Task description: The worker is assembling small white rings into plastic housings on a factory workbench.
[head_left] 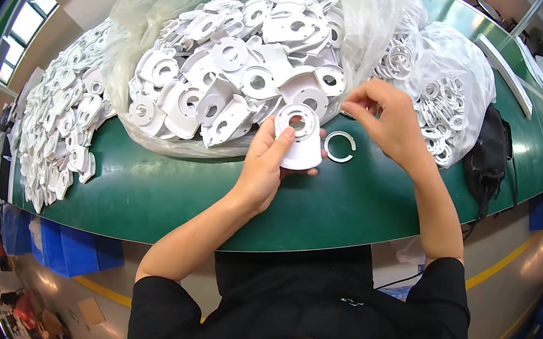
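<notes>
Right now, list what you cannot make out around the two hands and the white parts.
Head view only:
- Right hand: its fingers pinch together; whether they hold anything is too small to tell.
- White plate in the left hand: its underside is hidden by the palm.
- Clear bag of plates: lower layers are buried under the top ones.
- Bag of rings: the film blurs them.
- Black bag: contents hidden.

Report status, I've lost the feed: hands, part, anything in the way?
Left hand holds flat white plastic plate with round hole. Right hand raised, fingertips pinched. White split ring lies on green table between.
</notes>
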A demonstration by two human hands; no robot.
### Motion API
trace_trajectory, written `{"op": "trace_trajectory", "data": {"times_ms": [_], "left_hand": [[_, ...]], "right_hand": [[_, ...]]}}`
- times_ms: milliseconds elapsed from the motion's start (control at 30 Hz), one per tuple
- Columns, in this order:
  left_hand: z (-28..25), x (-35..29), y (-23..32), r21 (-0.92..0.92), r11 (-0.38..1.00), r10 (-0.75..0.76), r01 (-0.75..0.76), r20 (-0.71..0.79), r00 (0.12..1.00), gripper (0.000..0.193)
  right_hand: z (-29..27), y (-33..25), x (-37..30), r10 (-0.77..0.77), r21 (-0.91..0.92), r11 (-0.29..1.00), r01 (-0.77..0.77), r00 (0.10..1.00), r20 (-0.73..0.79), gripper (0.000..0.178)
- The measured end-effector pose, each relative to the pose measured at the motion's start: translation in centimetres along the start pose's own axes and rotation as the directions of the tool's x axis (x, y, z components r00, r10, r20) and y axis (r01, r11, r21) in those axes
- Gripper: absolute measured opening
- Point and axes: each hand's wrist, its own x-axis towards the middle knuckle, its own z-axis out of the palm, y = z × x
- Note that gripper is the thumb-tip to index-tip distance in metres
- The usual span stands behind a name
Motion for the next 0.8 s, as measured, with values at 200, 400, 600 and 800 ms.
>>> {"op": "trace_trajectory", "data": {"times_ms": [200, 400, 600, 800], "left_hand": [[0.1, 0.4, 0.5, -0.065, 0.998, 0.0, 0.004, 0.053, 0.999, 0.031], [-0.2, -0.1, 0.3, -0.004, 0.998, -0.066, 0.066, 0.002, 0.998, 0.039], [0.0, 0.1, 0.1, -0.047, 0.995, -0.085, 0.088, 0.062, 0.994, 0.056], [-0.2, 0.2, 0.3, -0.041, 0.996, -0.08, 0.083, 0.059, 0.995, 0.055]], "right_hand": [[1.6, 3.1, -1.7, -0.065, -0.217, 0.966, 0.142, 0.943, 0.328, 0.014], [-0.1, 1.2, 0.0, 0.046, -0.067, 0.997, -0.028, 0.956, 0.288, 0.006], [1.6, 0.1, -0.6, -0.417, 0.086, 0.907, 0.411, 0.907, 0.06, 0.019], [1.2, 0.0, -0.6, -0.525, -0.024, 0.834, 0.551, 0.807, 0.271, 0.024]]}}
